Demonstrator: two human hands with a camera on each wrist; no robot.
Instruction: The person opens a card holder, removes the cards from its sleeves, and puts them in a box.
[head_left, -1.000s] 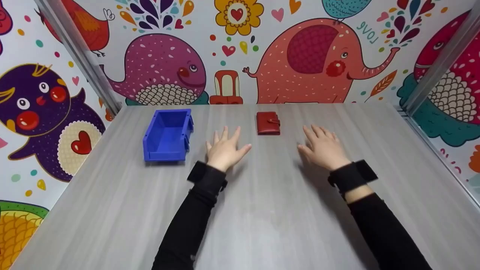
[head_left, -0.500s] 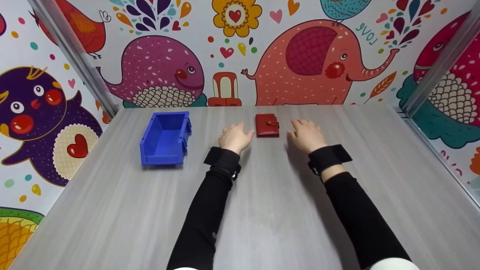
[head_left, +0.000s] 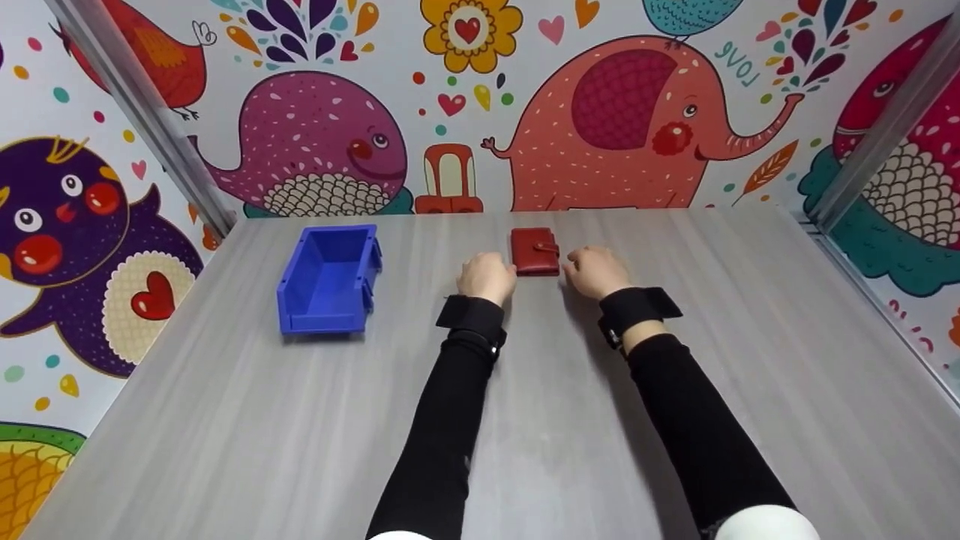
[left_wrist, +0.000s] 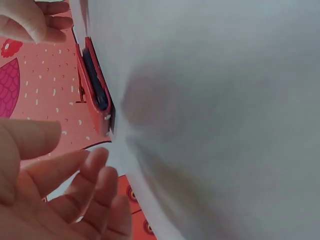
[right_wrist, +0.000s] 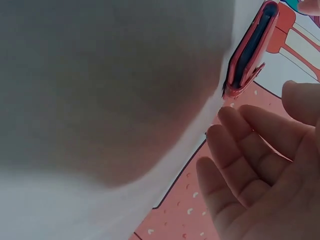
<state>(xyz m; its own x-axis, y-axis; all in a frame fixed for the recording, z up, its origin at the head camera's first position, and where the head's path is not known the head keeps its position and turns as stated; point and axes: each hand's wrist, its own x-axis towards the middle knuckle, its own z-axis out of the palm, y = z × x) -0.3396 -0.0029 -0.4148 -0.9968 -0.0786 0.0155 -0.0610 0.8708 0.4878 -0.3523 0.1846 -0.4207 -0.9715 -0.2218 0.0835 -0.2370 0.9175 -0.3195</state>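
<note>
A red wallet (head_left: 535,252) with a snap strap lies on the table, between the two hands. My left hand (head_left: 487,277) is just left of it, its fingers loosely bent and holding nothing. In the left wrist view a small gap shows between the left fingers (left_wrist: 95,195) and the wallet (left_wrist: 95,82). On the wallet's strap side is my right hand (head_left: 598,271), with relaxed, slightly bent fingers. The right wrist view puts the right fingertips (right_wrist: 229,116) close to the wallet's edge (right_wrist: 250,52), apart from it.
A blue plastic bin (head_left: 330,277) stands at the left of the grey table (head_left: 540,420). Behind the table rises a wall (head_left: 450,97) printed with cartoon animals. Metal posts (head_left: 142,112) mark the back corners.
Both hands have moved inward, towards the wallet from either side, and their spread fingers have bent. The wallet and the bin stay in place on the table.
</note>
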